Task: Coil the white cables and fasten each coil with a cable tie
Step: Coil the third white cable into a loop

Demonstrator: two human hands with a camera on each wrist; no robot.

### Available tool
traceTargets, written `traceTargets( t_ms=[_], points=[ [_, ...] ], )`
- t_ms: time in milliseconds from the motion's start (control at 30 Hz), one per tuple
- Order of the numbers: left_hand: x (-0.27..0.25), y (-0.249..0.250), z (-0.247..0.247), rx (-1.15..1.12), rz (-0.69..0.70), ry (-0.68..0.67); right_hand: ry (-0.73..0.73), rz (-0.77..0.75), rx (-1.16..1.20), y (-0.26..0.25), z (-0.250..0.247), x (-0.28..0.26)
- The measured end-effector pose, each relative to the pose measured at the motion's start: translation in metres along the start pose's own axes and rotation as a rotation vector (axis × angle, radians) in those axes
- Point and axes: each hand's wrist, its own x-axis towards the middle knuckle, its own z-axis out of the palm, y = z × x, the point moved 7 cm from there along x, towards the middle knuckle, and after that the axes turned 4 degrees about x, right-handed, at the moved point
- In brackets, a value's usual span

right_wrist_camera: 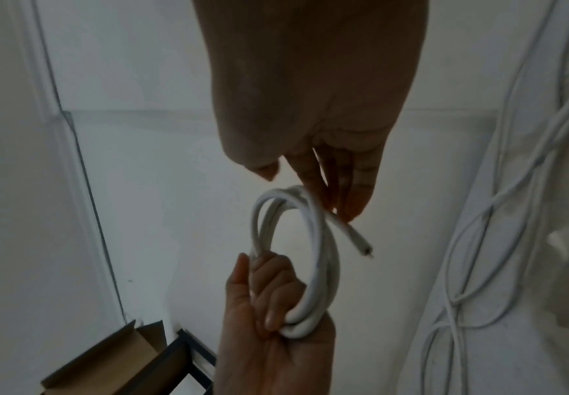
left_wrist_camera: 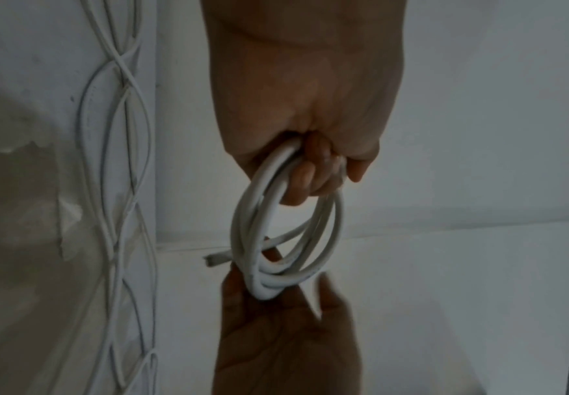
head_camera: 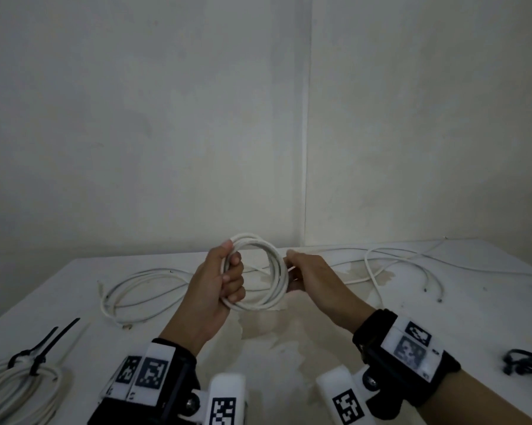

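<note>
No container holding anything is visible; only the corner of a brown cardboard box [right_wrist_camera: 107, 355] shows in the right wrist view, and its contents cannot be seen.

The left hand [head_camera: 215, 286] is raised above the white table [head_camera: 442, 317], palm turned to the right, fingers [head_camera: 235, 282] curled through the white cable coil [head_camera: 258, 271] and thumb laid along its top left edge. It grips the left side of the coil. The right hand [head_camera: 310, 276] reaches in from the right with its fingers nearly straight and close together; the fingertips [right_wrist_camera: 350, 211] touch the free cable end [right_wrist_camera: 353, 237] where it leaves the right side of the coil. The thumb stands apart from the cable.

The coil consists of several round turns, held upright between the two hands, above the table centre. Its free end shows a bare cut tip.

Loose white cables [head_camera: 142, 289] lie on the table to the left and far right. At the near left lies a finished coil [head_camera: 19, 391] bound with black cable ties [head_camera: 40, 351]. More black cable ties [head_camera: 525, 363] lie at the near right.
</note>
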Motion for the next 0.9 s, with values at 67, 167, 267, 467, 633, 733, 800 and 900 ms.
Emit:
traceTargets(
  t_ms=[67,167,267,467,633,733,800,900],
  points=[
    [-0.001,-0.001,0.001,0.018,0.003,-0.001,-0.024,-0.006,0.033,0.0,0.005,-0.003],
    [-0.002,-0.006,0.002,0.039,-0.001,0.001,-0.019,-0.043,-0.04,-0.001,0.005,-0.005],
    [-0.003,-0.01,0.003,0.092,0.0,-0.003,-0.014,-0.043,0.074,0.001,0.004,-0.007],
    [-0.005,-0.009,0.013,0.178,0.021,-0.046,0.082,0.027,0.406,0.005,0.001,-0.01],
    [-0.008,-0.014,0.01,0.175,0.021,-0.039,0.025,0.104,0.559,0.007,0.009,-0.015],
    [-0.011,-0.021,0.01,0.164,0.012,-0.036,-0.036,0.125,0.665,0.004,0.017,-0.016],
    [-0.011,-0.019,0.007,0.17,0.033,-0.023,-0.09,0.131,0.619,0.001,0.019,-0.016],
    [-0.009,-0.012,0.003,0.187,0.058,0.007,-0.155,0.141,0.45,0.001,0.015,-0.016]
  ],
)
